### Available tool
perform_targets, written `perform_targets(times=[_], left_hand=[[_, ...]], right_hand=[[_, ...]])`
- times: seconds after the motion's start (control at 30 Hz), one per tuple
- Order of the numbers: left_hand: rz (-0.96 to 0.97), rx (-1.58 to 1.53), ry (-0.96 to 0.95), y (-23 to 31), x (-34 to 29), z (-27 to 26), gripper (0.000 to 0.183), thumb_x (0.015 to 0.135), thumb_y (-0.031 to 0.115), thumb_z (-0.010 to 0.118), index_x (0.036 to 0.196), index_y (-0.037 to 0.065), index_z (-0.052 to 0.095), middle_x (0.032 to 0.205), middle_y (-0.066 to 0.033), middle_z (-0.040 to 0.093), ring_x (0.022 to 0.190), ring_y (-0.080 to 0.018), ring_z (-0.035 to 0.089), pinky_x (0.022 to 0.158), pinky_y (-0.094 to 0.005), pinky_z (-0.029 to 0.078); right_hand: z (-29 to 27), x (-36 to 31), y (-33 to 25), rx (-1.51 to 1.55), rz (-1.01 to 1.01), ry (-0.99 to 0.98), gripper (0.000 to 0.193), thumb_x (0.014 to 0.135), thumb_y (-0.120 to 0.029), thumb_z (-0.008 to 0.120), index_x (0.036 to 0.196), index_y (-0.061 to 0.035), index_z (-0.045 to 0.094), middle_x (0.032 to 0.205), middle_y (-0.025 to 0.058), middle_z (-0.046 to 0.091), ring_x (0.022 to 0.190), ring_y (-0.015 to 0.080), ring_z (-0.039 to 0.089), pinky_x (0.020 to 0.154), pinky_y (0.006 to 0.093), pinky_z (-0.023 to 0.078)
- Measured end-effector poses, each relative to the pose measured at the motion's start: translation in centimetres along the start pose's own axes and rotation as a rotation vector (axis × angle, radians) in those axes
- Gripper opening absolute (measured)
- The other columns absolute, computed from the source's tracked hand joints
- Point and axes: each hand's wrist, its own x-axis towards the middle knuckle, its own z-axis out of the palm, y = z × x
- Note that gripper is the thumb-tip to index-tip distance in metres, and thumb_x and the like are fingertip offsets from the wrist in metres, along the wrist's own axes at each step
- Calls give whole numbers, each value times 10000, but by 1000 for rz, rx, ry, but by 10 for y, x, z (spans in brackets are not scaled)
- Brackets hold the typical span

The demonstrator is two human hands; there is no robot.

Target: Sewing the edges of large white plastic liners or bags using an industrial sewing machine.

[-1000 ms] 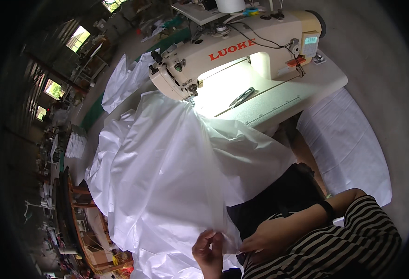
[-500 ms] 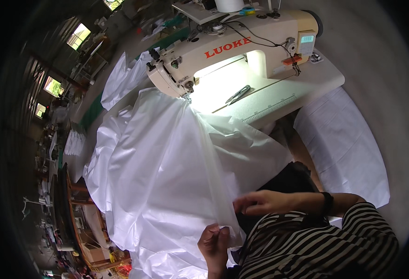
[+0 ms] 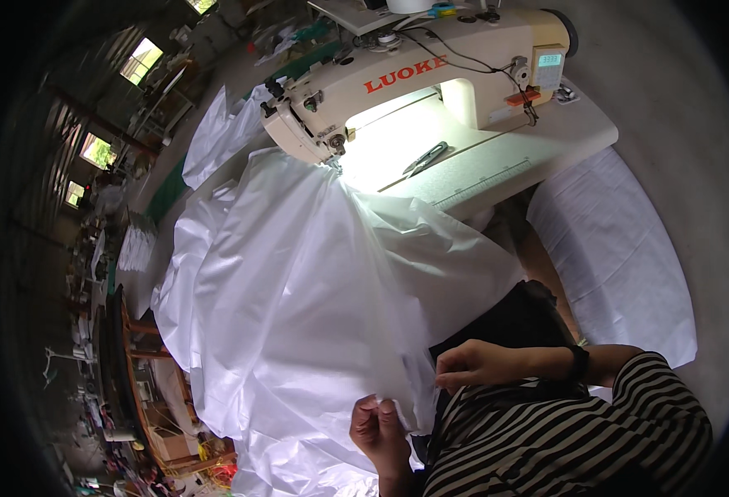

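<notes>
The left hand [image 3: 381, 436] is keeping its fingers pinched on the white sheet [image 3: 290, 290], which is spreading ahead of them and to their left, up to the sewing machine [image 3: 427, 73]. Compared with a moment ago, the right hand [image 3: 487, 363] is sitting slightly farther right, its fingers curling inward instead of reaching out; whether they are grasping anything, I cannot tell. Well beyond both hands' fingers, snips [image 3: 427, 158] are lying on the worktop [image 3: 505, 170]

White fabric [image 3: 290, 298], black-striped sleeve [image 3: 658, 393]

The right hand [image 3: 477, 362] has risen — fingers [image 3: 454, 359] now curled (loosely).
</notes>
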Motion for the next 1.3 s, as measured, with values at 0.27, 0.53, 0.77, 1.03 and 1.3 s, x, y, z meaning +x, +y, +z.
perform_targets(times=[0.27, 0.53, 0.77, 1.03, 1.3], left_hand=[[60, 141, -64, -8, -3, 1, 167, 928, 124, 669, 983, -24, 616, 800, -10, 648, 740, -70, 571, 688, -213, 455], [52, 115, -296, -15, 0, 9, 329, 965, 289, 632, 1067, -22, 597, 848, -19, 631, 747, -65, 551, 660, -216, 450], [14, 314, -85, -19, -3, 8, 150, 937, 118, 633, 978, -23, 599, 867, -69, 660, 731, -135, 578, 660, -272, 462], [102, 619, -151, -10, -2, 11, 83, 904, 72, 636, 915, -5, 606, 832, -105, 647, 707, -187, 603, 641, -303, 482], [-112, 463, -188, -8, -2, 21, 143, 938, 103, 613, 1017, -15, 632, 797, -18, 633, 700, -69, 557, 623, -230, 465]], right_hand=[[-4, -9, -10, 122, -196, 9, 244, 992, -229, 595, 927, 2, 643, 832, 45, 656, 807, 111, 622, 752, 280, 506], [6, -3, -12, 385, -148, -225, 191, 971, -177, 624, 1012, 7, 656, 959, 61, 700, 901, 106, 642, 791, 262, 512], [17, 4, -2, -503, -466, 226, 267, 888, -259, 688, 1042, -43, 656, 858, 104, 662, 822, 290, 657, 736, 373, 537], [39, 10, 21, -565, -294, -303, 244, 930, -258, 604, 1040, -51, 669, 946, 143, 677, 860, 338, 652, 742, 416, 520], [-59, -39, 98, 129, 250, 564, 449, 958, -363, 613, 1261, -34, 586, 1137, 115, 665, 1013, 275, 652, 900, 382, 512]])
